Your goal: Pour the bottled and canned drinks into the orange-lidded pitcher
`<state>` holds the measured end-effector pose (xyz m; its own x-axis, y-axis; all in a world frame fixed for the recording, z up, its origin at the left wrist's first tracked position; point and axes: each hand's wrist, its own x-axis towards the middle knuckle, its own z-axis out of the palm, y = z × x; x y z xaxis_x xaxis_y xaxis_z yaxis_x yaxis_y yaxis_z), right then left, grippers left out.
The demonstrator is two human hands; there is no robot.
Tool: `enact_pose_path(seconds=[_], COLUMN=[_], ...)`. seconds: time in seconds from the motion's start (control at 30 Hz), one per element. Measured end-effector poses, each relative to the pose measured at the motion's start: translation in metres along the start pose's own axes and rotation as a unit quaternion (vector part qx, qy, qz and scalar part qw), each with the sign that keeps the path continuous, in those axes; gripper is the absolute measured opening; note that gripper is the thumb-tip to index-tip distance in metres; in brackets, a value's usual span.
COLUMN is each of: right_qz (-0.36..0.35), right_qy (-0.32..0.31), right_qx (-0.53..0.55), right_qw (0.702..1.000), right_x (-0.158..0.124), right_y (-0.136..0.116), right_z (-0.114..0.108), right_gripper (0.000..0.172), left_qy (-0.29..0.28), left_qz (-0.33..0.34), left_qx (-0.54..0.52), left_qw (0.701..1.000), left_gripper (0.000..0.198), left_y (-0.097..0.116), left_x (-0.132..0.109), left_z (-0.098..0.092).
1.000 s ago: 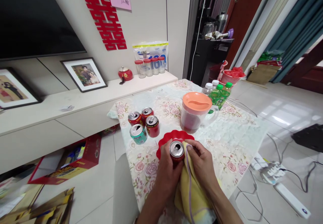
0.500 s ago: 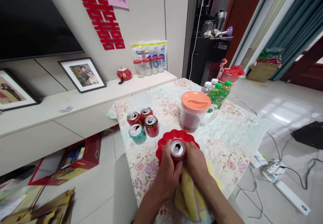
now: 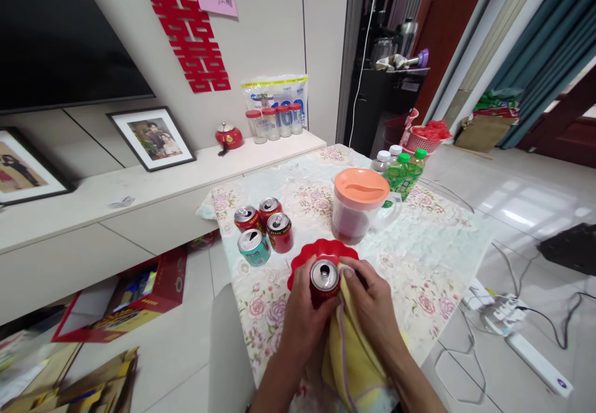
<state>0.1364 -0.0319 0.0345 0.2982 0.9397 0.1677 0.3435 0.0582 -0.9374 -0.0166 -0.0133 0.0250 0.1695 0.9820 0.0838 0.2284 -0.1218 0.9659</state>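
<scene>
A dark red soda can (image 3: 325, 275) with an opened top stands upright in my left hand (image 3: 300, 310), whose fingers and thumb wrap round its side. My right hand (image 3: 372, 295) grips a yellow cloth (image 3: 356, 363) with a purple edge, and the cloth lies against the can's right side. Beneath and behind the can is a red scalloped plate (image 3: 333, 248), partly hidden by my hands. To the left stand three red cans (image 3: 280, 233) and a teal can (image 3: 254, 247), all with opened tops.
Beyond the plate stands a clear pitcher (image 3: 356, 214) with an orange lid. Several bottles (image 3: 403, 174) are at the table's far right corner. A flowered tablecloth (image 3: 419, 264) covers the table. Cables and a power strip (image 3: 537, 363) lie on the floor at right.
My right hand has shifted slightly right and turned, pulling the cloth up along the can's side. The can has moved a little left. The other cans and the pitcher have stayed put.
</scene>
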Motion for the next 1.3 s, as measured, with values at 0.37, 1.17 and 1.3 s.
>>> enact_pose_path(seconds=[0.37, 1.17, 1.3], right_qz=[-0.003, -0.009, -0.028], right_qy=[-0.051, -0.009, -0.043], right_qx=[-0.085, 0.028, -0.046], right_qw=[0.995, 1.0, 0.998], right_x=[0.007, 0.004, 0.007], right_y=[0.01, 0.014, 0.016], right_z=[0.015, 0.009, 0.013], right_gripper=[0.032, 0.032, 0.037], left_qy=[-0.044, -0.012, -0.049], left_qz=[0.047, 0.059, 0.032], left_qx=[0.077, 0.109, 0.095], left_qw=[0.995, 0.992, 0.994], left_gripper=[0.084, 0.074, 0.08], left_y=[-0.013, -0.007, -0.006], left_x=[-0.005, -0.002, -0.004], left_z=[-0.007, -0.008, -0.014])
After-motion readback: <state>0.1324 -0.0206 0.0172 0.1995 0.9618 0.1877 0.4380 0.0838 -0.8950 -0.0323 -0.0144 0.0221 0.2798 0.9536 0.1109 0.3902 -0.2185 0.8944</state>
